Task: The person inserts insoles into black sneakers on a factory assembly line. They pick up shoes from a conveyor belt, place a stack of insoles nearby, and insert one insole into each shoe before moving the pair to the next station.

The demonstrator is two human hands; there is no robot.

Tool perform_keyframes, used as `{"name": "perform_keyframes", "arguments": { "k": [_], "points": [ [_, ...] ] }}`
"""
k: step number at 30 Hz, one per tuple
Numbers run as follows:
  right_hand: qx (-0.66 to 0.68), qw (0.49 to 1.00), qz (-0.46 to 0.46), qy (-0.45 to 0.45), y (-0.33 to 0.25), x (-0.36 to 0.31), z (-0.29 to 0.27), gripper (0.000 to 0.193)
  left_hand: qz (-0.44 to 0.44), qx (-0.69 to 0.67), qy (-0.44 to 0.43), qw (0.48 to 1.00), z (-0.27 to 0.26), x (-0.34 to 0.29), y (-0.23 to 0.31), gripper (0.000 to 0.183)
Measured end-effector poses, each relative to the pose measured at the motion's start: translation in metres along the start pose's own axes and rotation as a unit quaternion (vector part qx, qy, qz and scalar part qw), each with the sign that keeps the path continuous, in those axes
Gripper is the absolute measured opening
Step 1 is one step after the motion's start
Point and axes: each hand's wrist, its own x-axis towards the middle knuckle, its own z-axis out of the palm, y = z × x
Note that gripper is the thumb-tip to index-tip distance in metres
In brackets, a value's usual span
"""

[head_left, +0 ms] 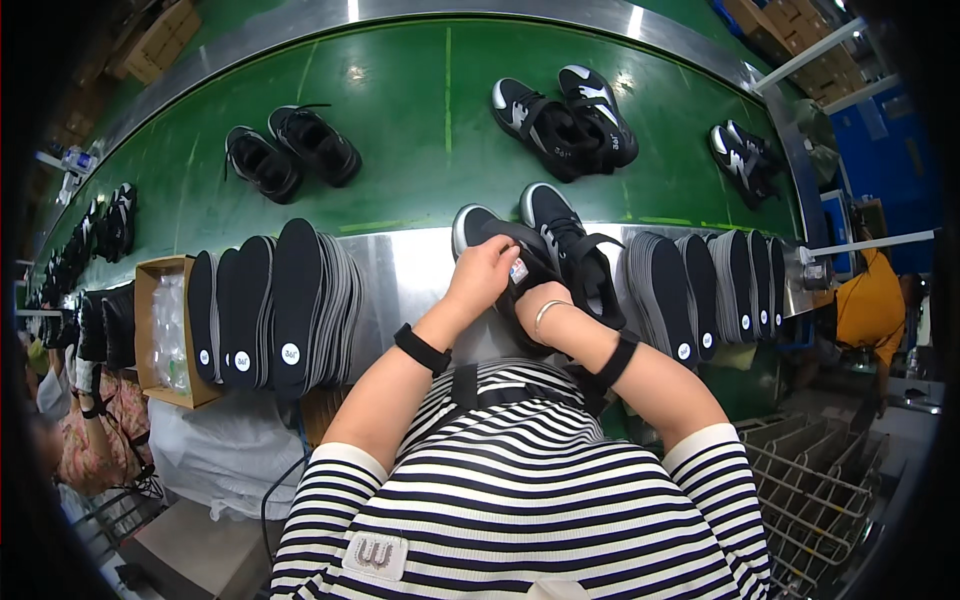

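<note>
A black sneaker (pixel 473 222) with a silver-grey toe stands on the metal edge in front of me. My left hand (pixel 484 272) is closed, pinching this sneaker at its tongue, beside a small white label (pixel 519 271). Into the shoe's opening reaches my right hand (pixel 545 302); its fingers are hidden inside. The matching sneaker (pixel 566 235) stands just to the right, touched by neither hand, its strap sticking out sideways.
Stacks of black insoles (pixel 300 300) stand upright at left, with more insoles (pixel 660 290) at right. An open cardboard box (pixel 168 390) holds clear plastic pieces. On the green belt (pixel 420 130) sit several pairs of sneakers (pixel 565 130). Another person (pixel 105 435) is at far left.
</note>
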Motion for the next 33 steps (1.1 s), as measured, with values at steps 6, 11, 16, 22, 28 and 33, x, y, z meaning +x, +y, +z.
{"name": "perform_keyframes", "arguments": {
  "k": [6, 11, 16, 22, 28, 33],
  "points": [
    [0.112, 0.991, -0.025, -0.064, 0.006, -0.048, -0.007, 0.032, 0.015, 0.007, 0.002, 1.000, 0.001, 0.000, -0.004, 0.021],
    [0.149, 0.986, -0.069, -0.016, 0.016, -0.021, 0.026, 0.052, -0.026, -0.010, -0.011, 1.000, -0.001, -0.002, 0.000, 0.020],
    [0.825, 0.551, -0.061, 0.108, 0.031, 0.007, 0.050, 0.025, -0.066, -0.097, -0.087, 0.989, -0.004, -0.004, -0.003, 0.019],
    [0.826, 0.542, -0.058, 0.145, 0.021, -0.003, 0.035, 0.019, -0.071, -0.078, -0.070, 0.992, -0.012, -0.002, -0.004, 0.018],
    [0.735, 0.622, -0.112, 0.247, 0.015, -0.049, 0.029, 0.015, 0.167, 0.219, 0.084, 0.958, -0.043, -0.016, 0.032, 0.016],
    [0.650, 0.678, -0.140, 0.312, -0.001, -0.064, 0.023, 0.009, 0.090, 0.117, -0.128, 0.981, -0.061, -0.052, 0.075, 0.017]
  ]
}}
